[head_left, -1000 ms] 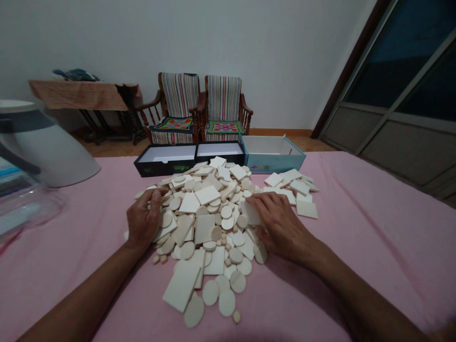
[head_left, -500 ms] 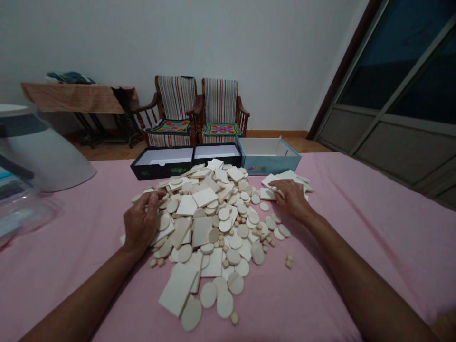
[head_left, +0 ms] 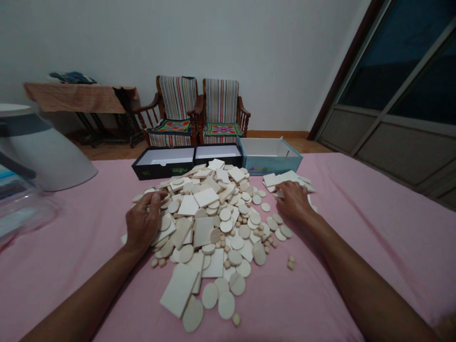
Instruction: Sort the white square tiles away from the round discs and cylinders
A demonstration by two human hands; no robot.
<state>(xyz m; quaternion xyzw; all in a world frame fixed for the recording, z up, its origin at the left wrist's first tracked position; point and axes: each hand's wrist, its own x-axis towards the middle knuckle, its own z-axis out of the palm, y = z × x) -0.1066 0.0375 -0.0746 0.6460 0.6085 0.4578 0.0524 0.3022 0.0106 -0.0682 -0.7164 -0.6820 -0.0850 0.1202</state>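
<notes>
Nearest the person, a small block (head_left: 236, 319) is lying alone on the pink cloth (head_left: 356, 209), just beside some round discs (head_left: 210, 295), while a rectangular tile (head_left: 180, 289) is overlapping the pieces next to it. Behind these, the big heap (head_left: 204, 232) of pale tiles, discs and little blocks is rising between the two arms, sitting centrally, I would guess, so that either hand can reach it. The left hand (head_left: 143, 218) is resting against the heap's left edge with its fingers curled, perhaps bracing the loose pieces; whether it is gripping one I cannot tell. The right hand (head_left: 294, 199) is reaching past the heap, its fingers bending down over a separate group of flat tiles (head_left: 289, 175); the hand is hiding its own grasp, so I cannot tell if anything is being held. That group is lying apart from the heap, seemingly to keep its tiles from mixing in. Farther back, two black boxes (head_left: 153, 172) and a light blue box (head_left: 274, 166) are standing in a row, their open tops showing pale insides, likely placed there to leave room for the spread. Beyond the cloth, two striped chairs (head_left: 221, 104) are facing us.
</notes>
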